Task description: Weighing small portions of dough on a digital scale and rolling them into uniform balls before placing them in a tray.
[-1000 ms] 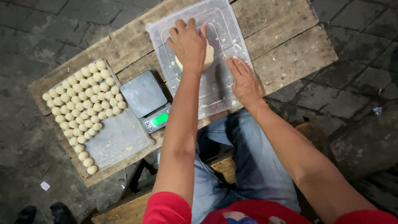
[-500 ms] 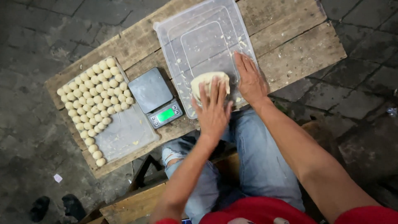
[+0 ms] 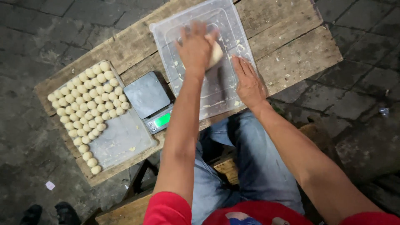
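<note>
My left hand lies palm-down over a pale lump of dough, which peeks out on the hand's right side. The dough sits in the far part of a clear plastic tray smeared with bits of dough. The left hand is motion-blurred. My right hand rests flat with fingers together on the tray's near right part, just short of the dough and holding nothing.
A grey digital scale with a lit green display stands left of the tray. Further left, a second clear tray holds several rows of small dough balls. Everything rests on a rough wooden table over stone paving.
My left hand has pushed the dough from the tray's near edge back to its far part. My right hand has stayed flat on the tray's right side.
</note>
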